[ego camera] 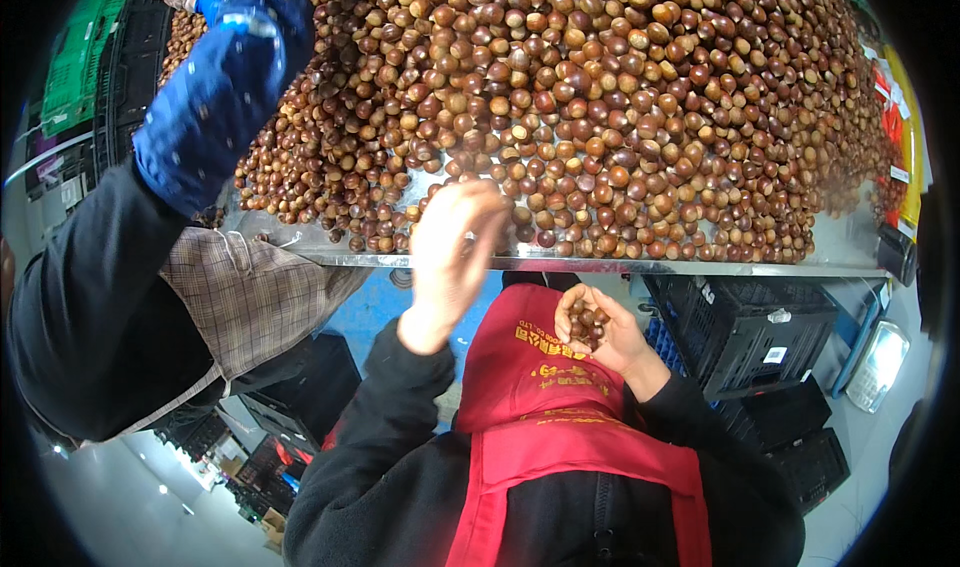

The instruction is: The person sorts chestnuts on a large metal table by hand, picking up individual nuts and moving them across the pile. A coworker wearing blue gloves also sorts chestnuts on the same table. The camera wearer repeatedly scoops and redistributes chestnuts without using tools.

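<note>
Brown chestnuts (570, 79) lie spread in a thick layer over a metal table (840, 233). My left hand (459, 241) is over the table's near edge, next to the closest chestnuts. It is blurred, with the fingers bent, and I cannot tell whether it holds anything. In front of my red apron (495, 372), on the near side of the edge, my right hand (619, 331) is cupped palm up. Several small chestnuts (587, 322) rest in it, held by the curled fingers. Patches of bare metal show between the chestnuts near my left hand.
To the left, a co-worker's arm in a blue sleeve cover (217, 109) reaches over the chestnuts. That person wears a plaid apron (247, 297). Black plastic crates (757, 334) stand below the table at right. Green crates (86, 57) are stacked at far left.
</note>
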Available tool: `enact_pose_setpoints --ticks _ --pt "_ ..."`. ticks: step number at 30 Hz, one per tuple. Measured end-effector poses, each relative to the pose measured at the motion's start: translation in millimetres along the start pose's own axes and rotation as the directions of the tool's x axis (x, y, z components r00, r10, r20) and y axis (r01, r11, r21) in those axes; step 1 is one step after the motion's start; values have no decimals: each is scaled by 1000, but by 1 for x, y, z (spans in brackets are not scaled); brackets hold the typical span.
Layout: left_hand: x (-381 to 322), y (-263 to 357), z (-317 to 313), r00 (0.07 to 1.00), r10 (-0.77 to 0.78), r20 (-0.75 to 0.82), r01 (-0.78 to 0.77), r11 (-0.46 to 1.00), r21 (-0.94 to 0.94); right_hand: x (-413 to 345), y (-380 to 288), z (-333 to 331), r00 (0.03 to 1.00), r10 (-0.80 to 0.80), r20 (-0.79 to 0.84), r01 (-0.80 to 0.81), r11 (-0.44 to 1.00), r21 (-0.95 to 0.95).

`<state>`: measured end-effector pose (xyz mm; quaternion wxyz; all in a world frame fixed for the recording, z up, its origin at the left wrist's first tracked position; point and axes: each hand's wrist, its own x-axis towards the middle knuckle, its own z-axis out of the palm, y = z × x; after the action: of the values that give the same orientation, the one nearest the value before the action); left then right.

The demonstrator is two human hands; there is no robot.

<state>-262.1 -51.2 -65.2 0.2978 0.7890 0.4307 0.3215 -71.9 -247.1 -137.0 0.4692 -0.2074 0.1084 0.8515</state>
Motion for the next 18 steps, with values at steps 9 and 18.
enact_pose_setpoints --ticks 9,18 --pt "-70 -27 -25 932 -233 278 151 946 285 41 0 36 998 58 27 -56 997 -53" --pt "-66 15 -15 971 150 188 -130 985 -112 50 3 53 982 -85 -170 65 991 -118"
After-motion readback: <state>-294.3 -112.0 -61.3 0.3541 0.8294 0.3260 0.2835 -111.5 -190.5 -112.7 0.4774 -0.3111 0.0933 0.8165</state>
